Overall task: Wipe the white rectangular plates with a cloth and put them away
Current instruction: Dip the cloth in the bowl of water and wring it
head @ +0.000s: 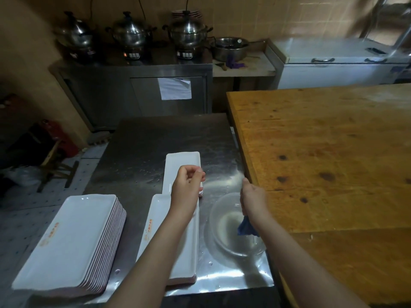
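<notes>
Head view shows my left hand (188, 183) above the far white rectangular plates (182, 162), fingers loosely curled, with nothing in them that I can see. My right hand (253, 202) grips a blue cloth (245, 227) over a clear glass bowl (224, 232). A low stack of white plates (184, 258) lies under my left forearm, and a tall plate stack (66, 241) stands further left. An orange-brown wooden table (322, 152) crowds my right hand, its edge just beside my knuckles.

Plate stack (66, 245) left on steel table (142, 138), bowl (233, 232) right, w/ plates (178, 230) between.
</notes>
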Demonstrator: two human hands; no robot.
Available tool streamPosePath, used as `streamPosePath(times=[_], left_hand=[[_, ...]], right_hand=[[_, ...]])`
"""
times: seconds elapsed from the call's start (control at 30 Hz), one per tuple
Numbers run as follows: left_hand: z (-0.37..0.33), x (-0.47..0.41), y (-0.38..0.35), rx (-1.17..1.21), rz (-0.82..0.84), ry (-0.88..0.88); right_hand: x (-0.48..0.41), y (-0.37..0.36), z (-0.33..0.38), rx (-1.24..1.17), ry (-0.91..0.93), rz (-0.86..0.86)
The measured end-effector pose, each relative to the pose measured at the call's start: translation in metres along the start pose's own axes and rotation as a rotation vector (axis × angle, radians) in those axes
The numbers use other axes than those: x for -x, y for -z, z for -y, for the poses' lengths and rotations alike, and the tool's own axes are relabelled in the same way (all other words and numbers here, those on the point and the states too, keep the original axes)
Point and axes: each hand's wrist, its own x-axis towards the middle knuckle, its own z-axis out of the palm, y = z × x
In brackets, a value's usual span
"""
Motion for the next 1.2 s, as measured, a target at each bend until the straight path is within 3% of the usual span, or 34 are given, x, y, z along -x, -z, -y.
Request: streamPosePath(times=[0.33, 0.47, 0.67, 0.73, 1.07, 1.13, 1.2], left_hand=[[0.001, 0.006, 0.001, -0.016, -0.025, 0.041], [0.005, 0.007, 0.001, -0.019, -0.03, 0.044], [0.01, 0.006, 0.003, 0.0, -0.049, 0.072], [0.011, 0.006, 0.004, 0.02, -0.057, 0.081], [0.013, -0.001, 0.005, -0.012, -0.063, 0.092], [0.013, -0.002, 0.006, -0.02, -0.065, 0.084], [0.012, -0.003, 0.006, -0.021, -0.067, 0.087]], right_hand=[[-0.007, -0.001, -0.004, 0.031, -0.031, -0.016], [-0.007, 0.002, -0.004, -0.119, -0.111, -0.012], [-0.005, 0.018, 0.005, -0.475, -0.268, 0.387], [-0.007, 0.024, 0.004, -0.545, -0.232, 0.481], [-0.009, 0.033, -0.008, -0.528, -0.105, 0.469], [-0.007, 0.036, -0.008, -0.444, -0.133, 0.575], [-0.008, 0.035, -0.008, -0.297, -0.153, 0.57]])
